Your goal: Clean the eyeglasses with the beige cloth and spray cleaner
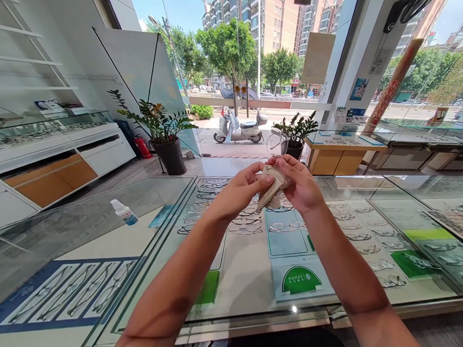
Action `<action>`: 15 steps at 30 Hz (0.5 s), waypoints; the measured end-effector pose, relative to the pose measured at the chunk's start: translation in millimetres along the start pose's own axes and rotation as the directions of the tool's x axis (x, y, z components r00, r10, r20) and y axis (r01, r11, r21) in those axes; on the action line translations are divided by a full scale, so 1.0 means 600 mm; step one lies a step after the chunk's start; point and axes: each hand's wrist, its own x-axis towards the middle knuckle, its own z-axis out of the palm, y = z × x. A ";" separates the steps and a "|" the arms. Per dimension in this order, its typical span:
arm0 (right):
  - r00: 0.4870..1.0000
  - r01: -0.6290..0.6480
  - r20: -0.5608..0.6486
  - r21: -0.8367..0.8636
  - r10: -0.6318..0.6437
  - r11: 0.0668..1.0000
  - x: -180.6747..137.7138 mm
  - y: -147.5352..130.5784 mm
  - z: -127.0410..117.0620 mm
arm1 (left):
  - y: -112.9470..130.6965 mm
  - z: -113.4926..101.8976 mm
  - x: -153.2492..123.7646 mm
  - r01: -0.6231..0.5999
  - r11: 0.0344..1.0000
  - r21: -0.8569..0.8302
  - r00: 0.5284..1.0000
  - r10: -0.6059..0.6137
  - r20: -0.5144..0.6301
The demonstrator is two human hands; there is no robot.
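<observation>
Both hands are raised together over a glass display counter. My left hand [251,185] is closed on a beige cleaning cloth [270,196], thumb pressed on its top and a loose corner hanging down. My right hand [299,183] is closed around a thin-framed pair of eyeglasses [277,143]. One round lens sticks up above the fingers; the other is hidden by the cloth and hands. The cloth also touches the right-hand fingers. Beneath, rows of eyeglass frames [245,228] lie inside the counter.
A white spray bottle [124,212] stands on the glass counter [244,290] at the left. Potted plants [169,150] flank the glass front, where a scooter [240,128] is parked outside. A red fire extinguisher [142,147] stands near the left cabinet [108,153].
</observation>
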 end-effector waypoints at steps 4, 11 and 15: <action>1.000 0.024 0.011 0.004 -0.024 1.000 0.001 0.005 0.000 | -0.004 0.005 0.002 0.001 1.000 -0.008 0.999 -0.001 0.045; 0.998 0.055 0.029 0.113 -0.058 0.992 0.007 0.016 0.003 | -0.025 0.018 0.010 -0.156 0.986 0.064 0.986 0.159 -0.053; 0.996 0.074 0.035 0.148 -0.080 0.986 0.000 0.022 0.014 | -0.031 0.034 0.011 -0.268 0.954 0.138 0.936 0.291 -0.197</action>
